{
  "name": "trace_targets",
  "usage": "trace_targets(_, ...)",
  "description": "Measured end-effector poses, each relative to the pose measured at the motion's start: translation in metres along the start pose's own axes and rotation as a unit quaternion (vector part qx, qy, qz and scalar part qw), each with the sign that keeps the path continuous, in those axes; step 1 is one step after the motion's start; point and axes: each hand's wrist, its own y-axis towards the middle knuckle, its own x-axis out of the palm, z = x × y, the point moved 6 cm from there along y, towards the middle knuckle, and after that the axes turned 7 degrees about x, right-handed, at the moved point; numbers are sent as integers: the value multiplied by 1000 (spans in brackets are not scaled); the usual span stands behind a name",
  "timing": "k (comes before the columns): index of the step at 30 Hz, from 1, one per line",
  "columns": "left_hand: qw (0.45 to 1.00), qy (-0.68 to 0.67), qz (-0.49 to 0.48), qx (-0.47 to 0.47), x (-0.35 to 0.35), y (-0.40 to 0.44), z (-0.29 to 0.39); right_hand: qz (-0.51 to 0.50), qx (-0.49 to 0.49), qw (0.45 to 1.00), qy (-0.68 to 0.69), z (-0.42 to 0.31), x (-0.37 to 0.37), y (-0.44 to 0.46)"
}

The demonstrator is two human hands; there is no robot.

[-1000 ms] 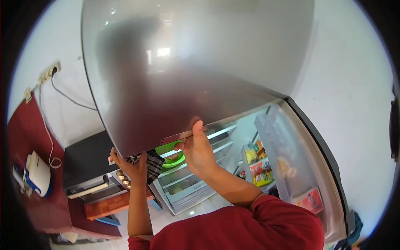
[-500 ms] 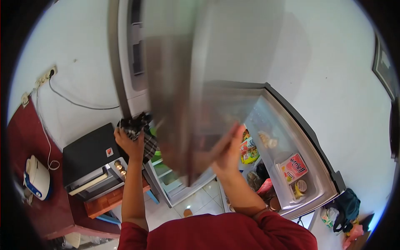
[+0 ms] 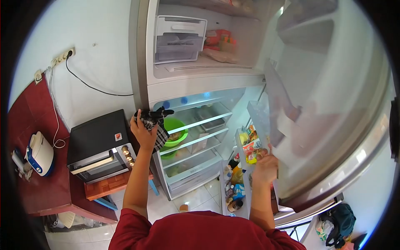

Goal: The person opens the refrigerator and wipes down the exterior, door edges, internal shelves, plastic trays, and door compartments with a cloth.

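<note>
My left hand is closed around a black-and-white checkered cloth at the left edge of the refrigerator's lower opening. Part of the cloth hangs below the fingers. My right hand is beside the lower inner edge of the open freezer door. Its fingers are blurred and partly turned away, so I cannot tell whether they grip the door. Behind that hand, the lower refrigerator door also stands open, with snack packets in its shelf. A green bowl rests inside the lower compartment, near the cloth.
The freezer holds a white drawer and red packages. Bottles line the lower door rack. A black toaster oven stands left of the refrigerator, and a rice cooker sits on the red counter.
The freezer door has swung far to the right, exposing the freezer and lower shelves. My right hand has moved rightward. My left hand still holds the cloth.
</note>
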Motion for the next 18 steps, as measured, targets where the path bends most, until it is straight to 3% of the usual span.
trace_targets(1,1000,-2,-2,0,0,-2,1,23,-41,998,-34,-8,-6,0)
trace_targets(2,999,-20,-3,-33,-1,-3,1,14,-51,998,26,-12,-10,0)
trace_targets(4,997,-44,-5,-67,-2,-9,3,-39,-45,969,241,-20,-13,2)
trace_targets(7,992,-63,30,-101,-9,-21,9,-17,-82,971,224,-33,-18,3)
trace_targets(8,996,-61,40,-54,-14,-16,26,-9,-93,971,219,-37,-19,4)
trace_targets(10,969,-213,70,-104,1,-25,31,8,-129,969,210,-46,-19,3)
trace_targets(11,967,-222,65,-105,7,-21,45,18,-155,967,203,-51,-21,0)
trace_targets(13,912,-384,80,-119,19,-8,78,34,-162,969,186,-53,-19,-1)
trace_targets(14,909,-393,74,-121,28,-8,87,43,-166,970,173,-54,-18,-2)
trace_targets(17,922,-387,-23,0,54,3,128,39,-181,973,141,-60,-21,0)
trace_targets(18,916,-401,-28,1,66,5,138,52,-189,971,136,-64,-22,1)
